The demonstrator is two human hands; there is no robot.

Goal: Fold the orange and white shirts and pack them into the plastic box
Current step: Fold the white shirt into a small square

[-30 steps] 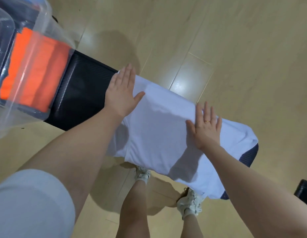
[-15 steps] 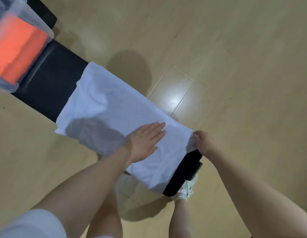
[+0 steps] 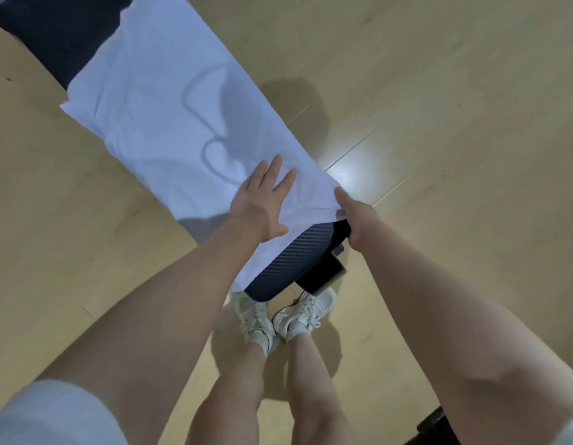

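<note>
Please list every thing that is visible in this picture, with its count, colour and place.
white shirt: one, white, spread along the bench, its near end under the hands.
bench: one, black padded, running from top left to centre.
floor: one, light wood, all around.
shoes: two, white, on the floor below the bench end.
left hand: one, flat on the shirt, fingers straight.
right hand: one, gripping the shirt's near corner at the bench edge.
</note>
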